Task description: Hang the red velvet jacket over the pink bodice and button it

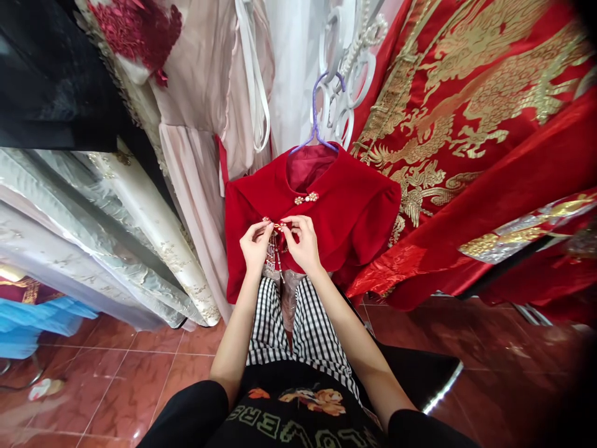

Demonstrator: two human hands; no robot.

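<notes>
Pinching the two sides of the lower clasp between thumb and fingertips, the left hand and the right hand meet almost tip to tip, palms turned inward, wrists bent, both forearms stretched forward from black sleeves and angled towards each other. Each grip is closed on its own side of that clasp, the left on one part and the right on the other, with the remaining fingers curled loosely. There is one red jacket, one purple hanger inside its neck, and two clasps in view: the lower one in the hands and the upper clasp at the bottom edge of the collar opening. One beaded tassel dangles just below the fingers, its separate strands too fine to count. The jacket looks deep red, soft and velvety, with a smooth shiny lining at the neck; its upper clasp is gold-toned with pale, flower-like ends. It hangs in front of the person's checked trousers, between a pale pink dress on the left and red cloth with gold embroidery on the right
</notes>
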